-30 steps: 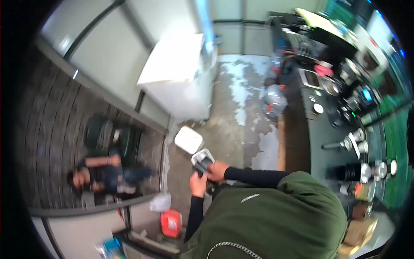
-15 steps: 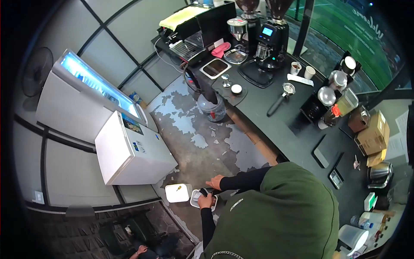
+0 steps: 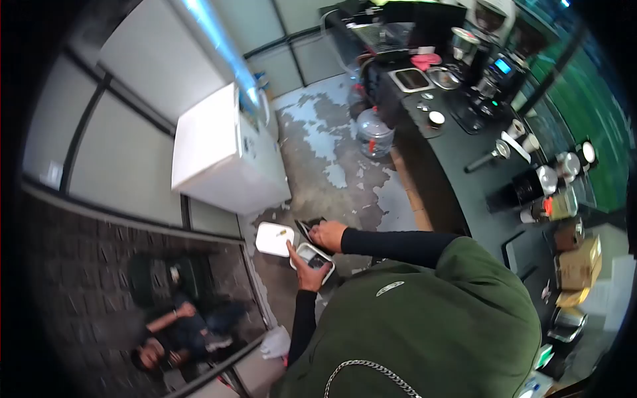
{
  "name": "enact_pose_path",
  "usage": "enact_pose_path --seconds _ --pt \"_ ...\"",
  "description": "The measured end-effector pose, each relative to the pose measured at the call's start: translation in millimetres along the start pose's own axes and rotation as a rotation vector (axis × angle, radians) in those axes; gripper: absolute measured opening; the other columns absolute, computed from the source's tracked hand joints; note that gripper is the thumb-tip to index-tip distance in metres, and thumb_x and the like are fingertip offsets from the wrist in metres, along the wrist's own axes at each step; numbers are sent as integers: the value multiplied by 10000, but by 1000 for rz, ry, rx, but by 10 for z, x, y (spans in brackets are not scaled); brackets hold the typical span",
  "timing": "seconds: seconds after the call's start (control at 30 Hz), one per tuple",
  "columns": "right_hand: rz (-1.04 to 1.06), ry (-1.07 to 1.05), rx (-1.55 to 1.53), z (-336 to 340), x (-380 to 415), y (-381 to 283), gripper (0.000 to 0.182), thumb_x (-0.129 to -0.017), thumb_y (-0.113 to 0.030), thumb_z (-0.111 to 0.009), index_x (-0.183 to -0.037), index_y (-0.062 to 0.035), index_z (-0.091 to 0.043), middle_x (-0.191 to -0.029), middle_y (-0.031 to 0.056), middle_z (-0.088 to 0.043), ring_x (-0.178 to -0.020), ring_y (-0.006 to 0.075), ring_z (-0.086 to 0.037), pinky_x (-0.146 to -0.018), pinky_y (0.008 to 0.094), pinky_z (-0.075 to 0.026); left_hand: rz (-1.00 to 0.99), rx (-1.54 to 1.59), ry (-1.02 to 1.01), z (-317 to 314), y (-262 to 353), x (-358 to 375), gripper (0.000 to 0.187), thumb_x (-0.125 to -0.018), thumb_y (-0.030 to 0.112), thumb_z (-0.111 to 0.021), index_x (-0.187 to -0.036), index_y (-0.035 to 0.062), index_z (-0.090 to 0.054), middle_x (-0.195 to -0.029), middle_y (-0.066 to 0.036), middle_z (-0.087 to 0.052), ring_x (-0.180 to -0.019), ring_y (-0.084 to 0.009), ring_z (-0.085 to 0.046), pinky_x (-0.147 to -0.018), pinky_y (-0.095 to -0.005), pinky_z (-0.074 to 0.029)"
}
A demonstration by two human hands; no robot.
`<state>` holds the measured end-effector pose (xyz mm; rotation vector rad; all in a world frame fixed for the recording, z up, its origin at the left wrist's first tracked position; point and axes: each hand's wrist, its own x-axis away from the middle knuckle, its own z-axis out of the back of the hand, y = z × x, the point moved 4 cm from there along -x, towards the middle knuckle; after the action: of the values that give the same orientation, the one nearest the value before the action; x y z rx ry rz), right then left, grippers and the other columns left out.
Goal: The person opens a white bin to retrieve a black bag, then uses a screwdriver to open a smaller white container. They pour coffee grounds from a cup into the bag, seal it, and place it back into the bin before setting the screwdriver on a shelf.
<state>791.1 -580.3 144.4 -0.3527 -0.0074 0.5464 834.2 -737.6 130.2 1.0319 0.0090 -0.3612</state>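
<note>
My right hand (image 3: pixel 329 236) is closed on a dark, flat item (image 3: pixel 306 230) with a pale edge, low over the floor; it could be a pouch, but blur hides its kind. Just below it, my left hand (image 3: pixel 309 272) is spread, thumb and fingers apart, at the near rim of a white open container (image 3: pixel 304 251). Something dark lies inside that container, partly covered by my fingers. To its left sits a white lid or shallow tub (image 3: pixel 271 247) with a small yellowish object (image 3: pixel 283 233) on it.
A white chest-like fridge (image 3: pixel 219 152) stands ahead on the left. Clear water jugs (image 3: pixel 375 136) stand by the dark counter (image 3: pixel 458 156), which holds a portafilter (image 3: pixel 491 156) and a coffee grinder (image 3: pixel 494 83). Beyond the glass at lower left, a person (image 3: pixel 192 331) sits.
My view has turned and shifted. My right hand went from pointing to gripping the dark flat item. My left hand, earlier closed on something dark in the container, has spread at its rim.
</note>
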Motion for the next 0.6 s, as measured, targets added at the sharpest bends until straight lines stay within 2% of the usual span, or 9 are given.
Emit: enact_pose_path --seconds 0.07,0.17,0.23,0.3,0.37,0.43,0.5,0.53,0.6 --pt "49 2 37 362 -31 -222 220 -844 -185 -601 -1039 -83 -604 -902 97 -636 -840 292 -652 -681 416 -557 -88 -136 -48 -28 -25 -65 1516 -514 413 -963 -1543 18 79 -1561 -227 -191 -1405 -390 -298 -1173 -454 -271" --pt "76 -56 75 711 -108 -503 257 -847 -177 -603 -1091 -100 -582 -932 77 -645 -905 273 -642 -700 418 -556 -39 108 -98 -154 -286 -290 1563 -435 390 -980 -1518 -7 75 -1480 -193 -279 -1371 -372 -340 -1168 -449 -274" --pt "-69 -120 128 886 -162 -529 289 -843 -174 -615 -1118 -95 -574 -983 88 -660 -952 284 -635 -741 412 -555 -77 214 -97 -210 -324 -479 1494 -472 356 -961 -1513 -9 46 -1408 -182 -342 -1328 -383 -376 -1144 -482 -288" --pt "-174 -153 144 1099 -209 -467 315 -833 -162 -632 -1130 -82 -567 -1003 97 -663 -970 294 -630 -761 415 -551 -186 13 71 10 -14 -601 1424 -512 322 -942 -1521 -3 9 -1406 -208 -349 -1306 -416 -379 -1113 -519 -306" --pt "-293 -176 154 1239 -148 -407 341 -823 -151 -649 -1143 -70 -560 -1023 106 -667 -987 304 -625 -780 418 -547 -53 30 44 85 99 -626 1335 -519 180 -921 -1530 25 -62 -1419 -244 -337 -1291 -402 -400 -1095 -496 -345" --pt "-249 14 146 1393 -58 -413 217 -845 -124 -596 -1047 -53 -563 -923 113 -688 -944 313 -658 -751 417 -548 -145 -42 47 83 126 -661 1274 -533 200 -916 -1518 14 -130 -1428 -261 -308 -1298 -432 -372 -1092 -511 -341" --pt "-285 91 109 1415 49 -451 220 -832 -100 -598 -1038 -37 -556 -919 121 -680 -923 329 -652 -754 413 -535 -255 -15 10 103 215 -682 1240 -562 263 -907 -1516 24 -151 -1440 -262 -309 -1310 -470 -345 -1099 -538 -313" --pt "-321 107 97 1455 81 -443 225 -833 -105 -596 -1041 -34 -552 -916 122 -677 -915 328 -652 -746 419 -531 -278 -10 51 132 303 -696 1148 -560 241 -906 -1461 30 -228 -1417 -250 -318 -1298 -447 -357 -1081 -540 -330" --pt "-390 144 86 1537 167 -385 298 -810 -98 -625 -1081 -23 -525 -908 134 -664 -894 339 -645 -727 437 -522 -334 39 90 -21 141 -709 1090 -569 234 -905 -1422 29 -258 -1386 -240 -343 -1273 -436 -381 -1065 -530 -346"
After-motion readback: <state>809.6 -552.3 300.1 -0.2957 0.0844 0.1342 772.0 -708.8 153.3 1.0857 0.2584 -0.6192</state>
